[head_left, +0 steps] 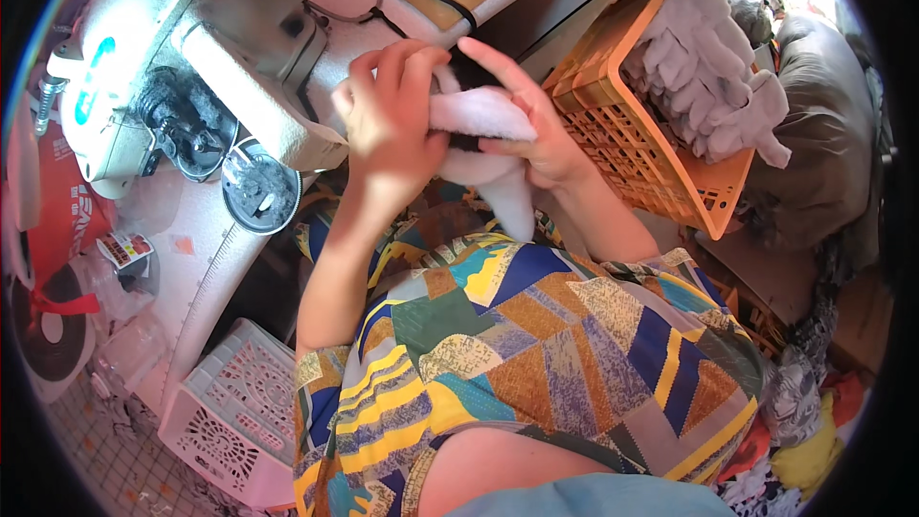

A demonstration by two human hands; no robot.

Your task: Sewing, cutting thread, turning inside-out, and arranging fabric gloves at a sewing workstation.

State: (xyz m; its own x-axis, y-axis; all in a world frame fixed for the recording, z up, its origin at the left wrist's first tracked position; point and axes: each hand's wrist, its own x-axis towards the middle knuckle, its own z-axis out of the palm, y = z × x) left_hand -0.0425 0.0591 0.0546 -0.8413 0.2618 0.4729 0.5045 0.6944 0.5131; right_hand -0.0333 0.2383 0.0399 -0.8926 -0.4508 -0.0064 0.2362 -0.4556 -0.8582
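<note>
Patchwork-print garment (574, 354) fills the lower middle; wearer sits bent over own lap. Pale sewing machine (153, 0) takes up the upper left, lamp-lit, close to the left arm, probably put there so it can be reached without getting up. White worktable (196, 273) runs beneath it, with a ruler scale along the curved edge. Orange basket (598, 115) leans on its side at the upper right, mouth tipped outward to the right; the tilt looks meant to keep its load easy to grab. Pinkish-white plastic basket (235, 402) stands low on the left, just beside the table edge; contents can't be made out. Stack of pale fluffy pieces (699, 57) lies in the orange basket and spills over its rim, layered together, likely for picking one by one.

Left hand (391, 101): raised in front of the machine, back of hand toward the camera, wrist bent, fingers curled over and gripping the near end of the work. Right hand (541, 124): raised opposite, index stretched up and leftward, thumb along the underside; other fingers hidden, so can't tell if they close.

White fluffy piece (483, 113): up in the air between both hands, one part spanning left fingers to right palm, another hanging below above the lap. Two-sided hold seems to spread it for handling.
</note>
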